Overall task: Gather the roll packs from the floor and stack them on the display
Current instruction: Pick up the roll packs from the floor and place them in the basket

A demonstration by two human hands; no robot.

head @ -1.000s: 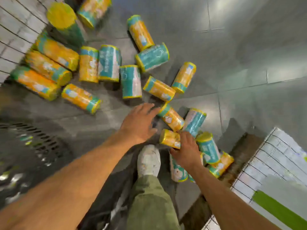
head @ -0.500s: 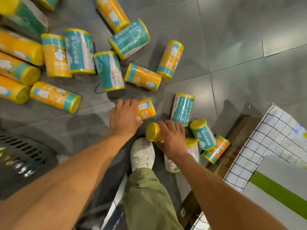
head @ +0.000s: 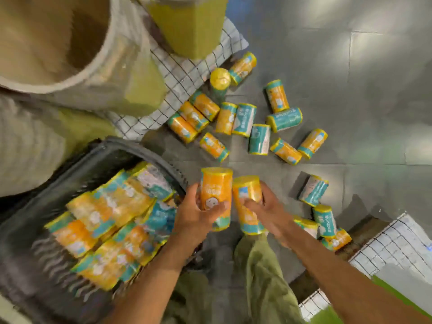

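Observation:
My left hand (head: 196, 215) grips an orange roll pack (head: 216, 192), held upright above the floor. Beside it my right hand (head: 266, 210) grips a second orange roll pack (head: 246, 202), also upright; the two packs nearly touch. Several more orange and teal roll packs (head: 259, 139) lie scattered on the grey floor ahead. A small cluster of packs (head: 325, 220) lies to the right, near a wire-grid stand. At the left a dark basket (head: 112, 150) holds several packs (head: 112, 220); this part is blurred.
A wire-grid display base (head: 187, 76) with a green column (head: 187, 24) stands ahead on the left, next to a large beige tub (head: 70, 43). Another wire-grid stand (head: 385, 249) is at the lower right. My green trouser leg (head: 261, 277) is below the hands.
Both hands have lifted from the floor, each with an orange pack now held upright. The view has swung left, bringing the basket and the display base into sight.

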